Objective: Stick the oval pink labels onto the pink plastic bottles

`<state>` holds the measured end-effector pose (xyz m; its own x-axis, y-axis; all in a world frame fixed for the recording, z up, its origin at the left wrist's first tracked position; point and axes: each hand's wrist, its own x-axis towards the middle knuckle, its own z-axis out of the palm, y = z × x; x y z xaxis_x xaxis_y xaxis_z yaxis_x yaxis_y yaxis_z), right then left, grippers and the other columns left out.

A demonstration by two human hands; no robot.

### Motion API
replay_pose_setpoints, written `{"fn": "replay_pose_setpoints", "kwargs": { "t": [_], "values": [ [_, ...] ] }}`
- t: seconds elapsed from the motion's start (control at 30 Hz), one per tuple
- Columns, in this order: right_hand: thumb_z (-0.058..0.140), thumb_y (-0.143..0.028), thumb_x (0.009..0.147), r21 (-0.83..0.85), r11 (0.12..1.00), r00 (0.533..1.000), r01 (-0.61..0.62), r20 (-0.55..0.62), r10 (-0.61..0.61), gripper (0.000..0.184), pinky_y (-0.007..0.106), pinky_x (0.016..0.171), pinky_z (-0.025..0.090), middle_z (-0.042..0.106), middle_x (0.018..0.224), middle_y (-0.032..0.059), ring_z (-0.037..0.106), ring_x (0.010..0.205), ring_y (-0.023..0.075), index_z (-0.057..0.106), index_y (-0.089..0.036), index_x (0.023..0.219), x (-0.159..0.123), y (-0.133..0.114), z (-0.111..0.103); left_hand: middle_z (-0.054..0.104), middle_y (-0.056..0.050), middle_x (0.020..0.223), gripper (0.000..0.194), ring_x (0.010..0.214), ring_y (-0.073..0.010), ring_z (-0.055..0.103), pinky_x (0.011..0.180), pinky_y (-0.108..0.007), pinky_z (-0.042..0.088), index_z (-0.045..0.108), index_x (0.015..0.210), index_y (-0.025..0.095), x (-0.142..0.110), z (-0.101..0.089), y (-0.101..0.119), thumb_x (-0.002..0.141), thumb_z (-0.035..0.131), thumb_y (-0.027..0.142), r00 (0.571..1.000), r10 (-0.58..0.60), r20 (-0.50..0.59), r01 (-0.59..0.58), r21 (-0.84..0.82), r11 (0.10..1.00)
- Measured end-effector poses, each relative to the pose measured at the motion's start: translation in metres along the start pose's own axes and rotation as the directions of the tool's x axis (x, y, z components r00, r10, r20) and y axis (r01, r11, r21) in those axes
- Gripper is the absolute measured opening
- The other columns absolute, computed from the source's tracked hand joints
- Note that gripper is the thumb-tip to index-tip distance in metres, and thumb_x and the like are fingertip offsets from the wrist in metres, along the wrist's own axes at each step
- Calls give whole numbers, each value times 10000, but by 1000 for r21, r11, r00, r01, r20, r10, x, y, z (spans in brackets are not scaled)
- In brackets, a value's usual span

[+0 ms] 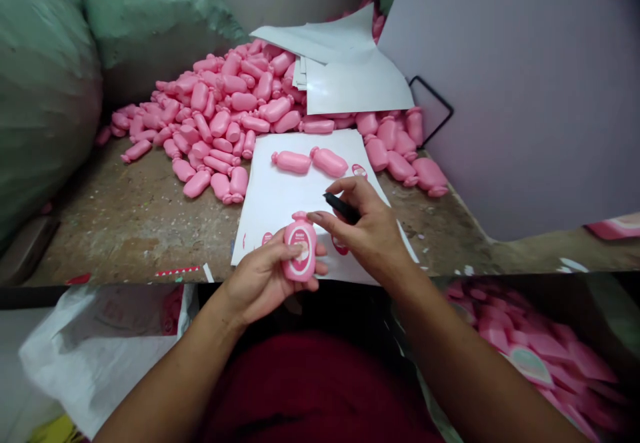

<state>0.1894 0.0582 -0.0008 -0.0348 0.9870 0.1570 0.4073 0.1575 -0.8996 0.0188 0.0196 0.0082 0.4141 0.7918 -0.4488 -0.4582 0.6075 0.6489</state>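
Pink plastic bottle (301,249) sits around 6 o'clock in my left grip (265,273), fingers curled round it and its label facing up. My right grip (367,229) is closed on a black pen (342,207), just beside the bottle. Smooth plastic like this could slip if I squeeze badly, then drop off the bench (125,236) edge. White label sheet (295,193) lies at 12 o'clock under two more bottles (291,161), a loose bottle pile (220,109) crowds it at 11, and green sacks (45,96) bulge at 10.
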Motion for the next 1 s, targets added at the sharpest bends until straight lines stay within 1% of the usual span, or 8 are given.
{"fn": "replay_pose_setpoints", "kwargs": {
  "t": [0.17, 0.33, 0.4, 0.47, 0.53, 0.73, 0.87, 1.0],
  "values": [
    [696, -486, 806, 10, 999, 999, -42, 2, 42, 286, 312, 613, 399, 546, 696, -30, 517, 632, 165, 572, -252, 912, 3, 19, -11, 723, -50, 938, 418, 769, -186, 706, 682, -263, 532, 599, 1190, 258, -85, -66, 31, 817, 731, 394, 965, 21, -262, 112, 481, 869],
    [641, -571, 828, -39, 999, 1000, -7, 0, 7, 322, 340, 596, 427, 640, 776, 27, 578, 669, 208, 624, -260, 908, 3, 42, -16, 733, -81, 1129, 422, 1111, -344, 636, 987, -448, 464, 727, 1091, 276, -161, -125, 60, 709, 796, 441, 745, 387, -543, 385, 825, 415],
    [595, -585, 856, -55, 998, 1000, 23, 19, -22, 332, 345, 570, 433, 651, 766, 37, 586, 645, 215, 636, -263, 924, 3, 45, -14, 738, -94, 1108, 447, 1101, -368, 630, 1031, -511, 423, 741, 1092, 269, -149, -127, 68, 673, 813, 407, 663, 529, -529, 399, 848, 349],
    [541, -590, 888, -92, 995, 999, 31, 37, -28, 342, 348, 551, 437, 658, 745, 41, 586, 612, 218, 641, -266, 934, 3, 43, -12, 738, -89, 1048, 340, 1077, -334, 630, 1084, -512, 384, 762, 1036, 245, -114, -119, 77, 702, 773, 308, 643, 658, -392, 235, 919, 318],
    [508, -577, 909, -135, 990, 998, 28, 52, -21, 338, 343, 529, 428, 661, 703, 34, 575, 569, 214, 641, -266, 935, 3, 40, -11, 730, -59, 1088, 295, 1188, -280, 579, 1160, -428, 311, 777, 959, 234, -67, -109, 87, 680, 731, 149, 687, 696, -208, 6, 960, 281],
    [515, -427, 911, -233, 972, 986, 25, 167, 15, 231, 309, 533, 414, 643, 599, -1, 581, 530, 189, 651, -240, 899, -7, 25, -10, 721, -9, 1158, 248, 1413, -245, 371, 1188, -360, 246, 757, 962, 189, 37, -101, 109, 778, 628, 85, 760, 647, -62, -201, 924, 324],
    [494, -312, 918, -327, 938, 955, 119, 297, -18, 193, 307, 608, 419, 737, 744, 18, 650, 633, 193, 670, -236, 937, -14, 11, 1, 714, -34, 1009, 207, 1393, -262, 385, 1106, -290, 350, 734, 814, 190, 47, -110, 112, 694, 716, 23, 766, 639, -70, -240, 891, 386],
    [481, -237, 931, -484, 854, 942, 191, 334, -22, 186, 354, 716, 389, 777, 842, 31, 683, 717, 219, 664, -228, 961, -16, 11, 9, 656, 21, 954, 257, 1225, -223, 505, 931, -198, 434, 723, 930, 227, 20, -89, 86, 706, 782, 116, 686, 718, -119, -312, 844, 437]
  ]
}}
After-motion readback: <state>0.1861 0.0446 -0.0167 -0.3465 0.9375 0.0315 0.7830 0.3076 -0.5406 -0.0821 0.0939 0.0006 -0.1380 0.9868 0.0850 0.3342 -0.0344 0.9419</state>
